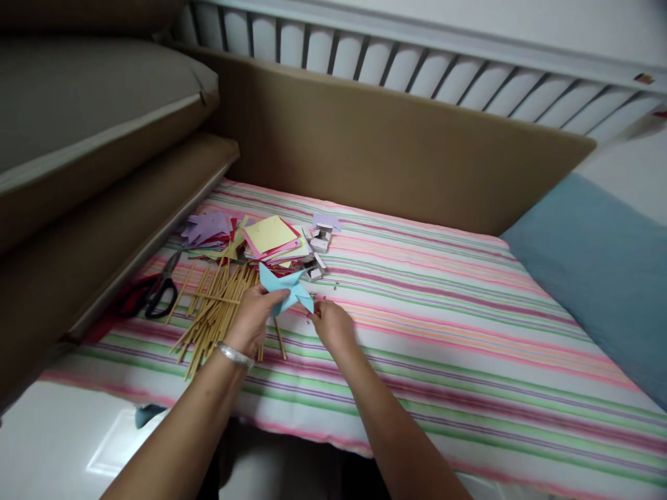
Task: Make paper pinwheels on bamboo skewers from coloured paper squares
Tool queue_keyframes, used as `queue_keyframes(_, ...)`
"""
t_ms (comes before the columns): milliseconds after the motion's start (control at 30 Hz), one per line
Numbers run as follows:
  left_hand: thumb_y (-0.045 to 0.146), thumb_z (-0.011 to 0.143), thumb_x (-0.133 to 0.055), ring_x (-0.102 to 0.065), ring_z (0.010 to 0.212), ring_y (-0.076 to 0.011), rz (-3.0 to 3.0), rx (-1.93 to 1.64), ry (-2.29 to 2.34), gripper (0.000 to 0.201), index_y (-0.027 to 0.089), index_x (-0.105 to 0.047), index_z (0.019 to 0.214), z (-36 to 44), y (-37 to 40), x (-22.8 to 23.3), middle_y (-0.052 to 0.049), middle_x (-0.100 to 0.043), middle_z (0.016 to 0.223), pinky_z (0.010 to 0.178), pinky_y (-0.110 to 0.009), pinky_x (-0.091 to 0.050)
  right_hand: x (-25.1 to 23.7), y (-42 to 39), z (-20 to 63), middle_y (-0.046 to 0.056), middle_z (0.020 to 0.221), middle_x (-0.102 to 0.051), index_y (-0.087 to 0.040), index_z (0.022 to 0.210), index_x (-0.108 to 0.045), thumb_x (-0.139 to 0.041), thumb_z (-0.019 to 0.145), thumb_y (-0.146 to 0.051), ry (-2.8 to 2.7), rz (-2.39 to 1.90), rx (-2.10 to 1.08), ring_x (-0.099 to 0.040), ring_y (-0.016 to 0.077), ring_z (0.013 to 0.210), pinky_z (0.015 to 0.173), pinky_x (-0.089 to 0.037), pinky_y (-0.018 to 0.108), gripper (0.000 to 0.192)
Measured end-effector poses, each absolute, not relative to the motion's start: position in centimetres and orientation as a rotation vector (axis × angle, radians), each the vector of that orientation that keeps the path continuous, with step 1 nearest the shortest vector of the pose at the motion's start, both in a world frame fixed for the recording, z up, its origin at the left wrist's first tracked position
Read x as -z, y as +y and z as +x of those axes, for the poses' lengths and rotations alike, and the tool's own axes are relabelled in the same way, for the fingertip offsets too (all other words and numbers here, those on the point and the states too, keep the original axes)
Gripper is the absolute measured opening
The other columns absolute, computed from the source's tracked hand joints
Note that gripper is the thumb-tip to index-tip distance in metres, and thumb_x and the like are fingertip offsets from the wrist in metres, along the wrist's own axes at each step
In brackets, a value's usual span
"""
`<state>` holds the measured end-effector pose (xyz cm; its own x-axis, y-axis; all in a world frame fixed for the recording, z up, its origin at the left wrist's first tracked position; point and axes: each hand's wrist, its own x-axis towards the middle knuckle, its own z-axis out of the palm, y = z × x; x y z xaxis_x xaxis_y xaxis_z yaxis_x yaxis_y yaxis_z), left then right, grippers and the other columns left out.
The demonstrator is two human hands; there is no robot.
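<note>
My left hand (253,319) holds a light blue folded paper pinwheel (284,288) above a striped bed sheet (448,326). A silver bracelet sits on that wrist. My right hand (331,324) is just right of the pinwheel, fingertips pinched near its lower right tip; whether it holds something small I cannot tell. A pile of thin wooden sticks (216,312) lies under and left of my left hand. Behind the pinwheel is a stack of coloured paper squares (271,238), yellow on top.
Black-and-red scissors (156,292) lie left of the sticks by a brown cushion edge (130,229). Purple paper cutouts (207,226) and small white bits (319,239) sit near the stack. A brown headboard (396,146) runs behind; a blue pillow (599,271) lies right.
</note>
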<state>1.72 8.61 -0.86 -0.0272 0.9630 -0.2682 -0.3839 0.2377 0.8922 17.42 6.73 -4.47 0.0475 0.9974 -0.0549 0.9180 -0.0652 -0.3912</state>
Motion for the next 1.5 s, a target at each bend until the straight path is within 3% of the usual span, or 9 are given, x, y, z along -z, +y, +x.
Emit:
queue_keyframes(200,0.022,0.050,-0.075,-0.059,0.059,-0.0143,0.717,-1.186,1.091,0.022,0.013,-0.069,0.069,2.5,8.1,1.1,-0.003,-0.069,0.065,0.062,-0.026,-0.042,5.1,7.0,17.2,0.011,0.087,-0.069,-0.020,0.085,-0.065,-0.054,0.078,-0.023,-1.973,-2.069,-0.391,-0.063,0.0230,0.078,0.061,-0.038,0.029,0.014)
queue_keyframes(333,0.023,0.051,-0.075,-0.057,0.057,-0.0134,0.720,-1.174,1.099,0.021,0.012,-0.068,0.067,2.5,8.1,1.0,-0.003,-0.068,0.063,0.059,-0.025,-0.040,4.6,6.9,17.7,0.005,0.072,-0.067,-0.020,0.069,-0.060,-0.057,0.070,-0.020,-1.825,-1.967,-0.467,-0.060,0.0186,0.065,0.056,-0.037,0.026,0.003)
queue_keyframes(467,0.022,0.049,-0.075,-0.056,0.055,-0.0128,0.692,-1.183,1.122,0.020,0.013,-0.067,0.065,2.4,8.2,1.1,-0.002,-0.067,0.061,0.060,-0.025,-0.041,3.7,6.7,18.7,-0.002,0.058,-0.061,-0.021,0.057,-0.049,-0.055,0.064,-0.021,-1.439,-1.773,-0.681,-0.055,0.0154,0.056,0.052,-0.039,0.025,0.010)
queue_keyframes(633,0.021,0.049,-0.075,-0.057,0.056,-0.0129,0.691,-1.149,1.098,0.021,0.012,-0.068,0.066,2.7,8.2,1.2,-0.003,-0.068,0.062,0.060,-0.025,-0.040,2.4,6.2,19.5,-0.004,0.050,-0.055,-0.021,0.060,-0.049,-0.057,0.064,-0.023,-1.250,-1.631,-0.834,-0.052,0.0140,0.050,0.051,-0.042,0.026,0.009)
queue_keyframes(833,0.020,0.047,-0.075,-0.057,0.055,-0.0130,0.673,-1.116,1.135,0.021,0.012,-0.069,0.066,3.4,7.9,1.5,-0.003,-0.068,0.062,0.059,-0.025,-0.040,0.5,5.1,18.8,0.002,0.067,-0.065,-0.020,0.074,-0.058,-0.063,0.070,-0.033,-1.212,-1.410,-0.969,-0.060,0.0157,0.061,0.053,-0.044,0.026,0.015)
queue_keyframes(1000,0.023,0.049,-0.075,-0.058,0.056,-0.0139,0.717,-1.105,1.117,0.024,0.012,-0.069,0.071,4.4,7.5,1.8,-0.003,-0.068,0.064,0.060,-0.026,-0.042,-0.2,4.3,18.5,0.000,0.064,-0.062,-0.020,0.072,-0.061,-0.062,0.073,-0.031,-1.275,-1.385,-0.940,-0.056,0.0134,0.055,0.052,-0.045,0.026,0.012)
queue_keyframes(1200,0.025,0.048,-0.077,-0.058,0.057,-0.0148,0.722,-1.101,1.112,0.026,0.012,-0.070,0.069,4.9,7.3,1.5,-0.005,-0.069,0.065,0.059,-0.027,-0.041,0.3,4.2,18.7,0.002,0.077,-0.065,-0.021,0.081,-0.065,-0.057,0.076,-0.025,-1.383,-1.365,-0.976,-0.063,0.0170,0.067,0.058,-0.049,0.028,0.010)
queue_keyframes(1333,0.024,0.048,-0.077,-0.058,0.057,-0.0141,0.705,-1.107,1.088,0.023,0.014,-0.070,0.067,5.0,7.2,1.3,-0.004,-0.069,0.066,0.059,-0.026,-0.041,0.2,4.2,19.1,0.004,0.089,-0.063,-0.024,0.078,-0.068,-0.057,0.077,-0.022,-1.497,-1.370,-0.773,-0.060,0.0192,0.086,0.077,-0.049,0.034,0.011)
queue_keyframes(1500,0.024,0.048,-0.078,-0.058,0.057,-0.0135,0.639,-1.097,1.033,0.023,0.015,-0.071,0.068,5.0,7.0,1.0,-0.004,-0.070,0.066,0.057,-0.024,-0.042,0.0,4.3,19.4,0.004,0.135,-0.045,-0.025,0.075,-0.070,-0.059,0.075,-0.021,-1.528,-1.387,-0.583,-0.031,0.0242,0.130,0.105,-0.028,0.044,0.012)
